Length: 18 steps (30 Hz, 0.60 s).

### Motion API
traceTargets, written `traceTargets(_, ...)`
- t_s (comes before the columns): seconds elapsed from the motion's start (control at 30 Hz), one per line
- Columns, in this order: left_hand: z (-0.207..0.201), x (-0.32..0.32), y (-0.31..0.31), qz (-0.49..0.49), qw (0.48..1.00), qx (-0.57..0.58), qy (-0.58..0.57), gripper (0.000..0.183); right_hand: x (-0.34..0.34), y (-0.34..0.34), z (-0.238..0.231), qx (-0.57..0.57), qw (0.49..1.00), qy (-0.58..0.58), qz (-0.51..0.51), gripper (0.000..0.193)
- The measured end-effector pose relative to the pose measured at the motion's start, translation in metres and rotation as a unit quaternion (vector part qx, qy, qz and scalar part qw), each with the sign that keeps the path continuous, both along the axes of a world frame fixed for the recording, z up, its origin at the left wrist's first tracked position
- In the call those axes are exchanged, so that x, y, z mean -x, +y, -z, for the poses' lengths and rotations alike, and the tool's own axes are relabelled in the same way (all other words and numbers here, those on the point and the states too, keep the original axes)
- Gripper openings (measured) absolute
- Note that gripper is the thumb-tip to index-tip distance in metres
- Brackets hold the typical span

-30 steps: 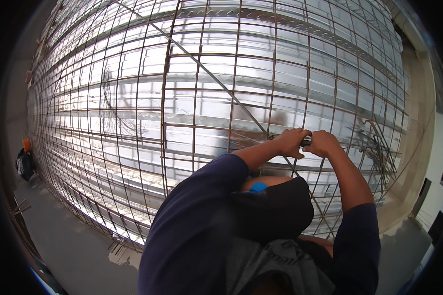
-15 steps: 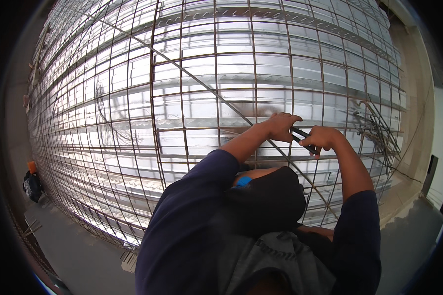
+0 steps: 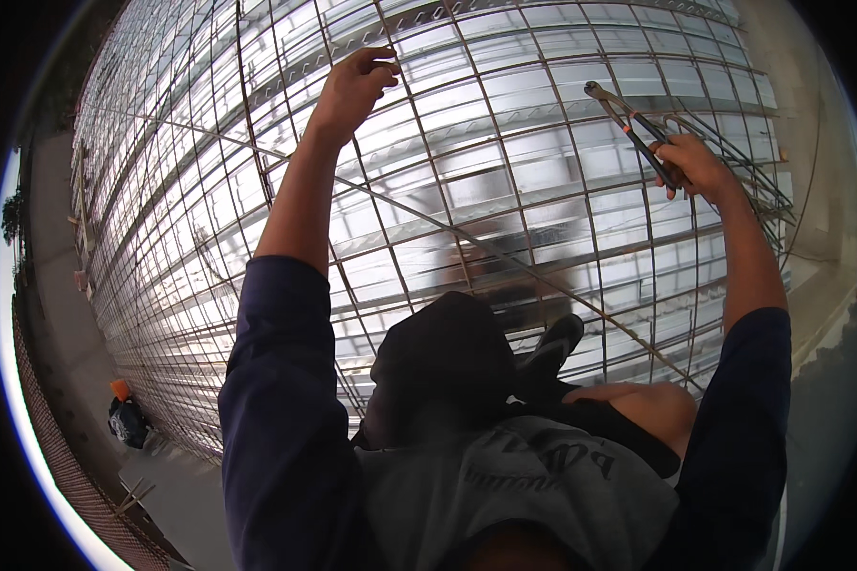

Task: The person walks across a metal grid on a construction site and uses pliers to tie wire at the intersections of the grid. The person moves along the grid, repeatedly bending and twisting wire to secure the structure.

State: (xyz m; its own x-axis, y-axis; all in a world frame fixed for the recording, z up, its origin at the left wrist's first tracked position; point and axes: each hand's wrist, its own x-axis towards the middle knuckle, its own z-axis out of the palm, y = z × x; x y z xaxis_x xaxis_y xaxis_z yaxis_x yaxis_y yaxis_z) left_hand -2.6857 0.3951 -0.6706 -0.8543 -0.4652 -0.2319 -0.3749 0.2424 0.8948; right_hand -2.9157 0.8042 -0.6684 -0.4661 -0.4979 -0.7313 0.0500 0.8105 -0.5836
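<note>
My right hand (image 3: 692, 169) grips a pair of pincers (image 3: 638, 131) by the dark, orange-marked handles. The jaws point up and left, above the steel mesh. Far to the left, my left hand (image 3: 354, 90) reaches out over the grid, its fingers loosely bent and apart, with nothing visible in them. The fingertips are close to a bar of the rebar mesh (image 3: 493, 124); whether they touch it I cannot tell. Under the mesh lies shiny ribbed metal decking (image 3: 467, 190).
A long diagonal bar (image 3: 428, 221) crosses the grid. Several bent rods or wires (image 3: 733, 162) lie beside my right hand. My shoe (image 3: 557, 341) is near the mesh. A black bag (image 3: 127, 422) with an orange object (image 3: 120, 389) sits at the left edge.
My hands were close together at the pincers and are now far apart. The left has moved up and left; the right has carried the pincers up and right. The view has turned too.
</note>
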Motion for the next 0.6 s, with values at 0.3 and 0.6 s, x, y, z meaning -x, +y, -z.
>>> traceTargets(0.3, -0.26, 0.183, 0.022, 0.144, 0.966, 0.213, -0.008, 0.042, 0.098, 0.16, -0.145, -0.032, 0.986, 0.011, 0.162, 0.031)
traceTargets(0.6, -0.218, 0.049, 0.164, 0.21, 0.963, 0.101, -0.134, 0.033, -0.15, 0.358, -0.245, -0.107, 0.913, -0.157, 0.361, 0.022)
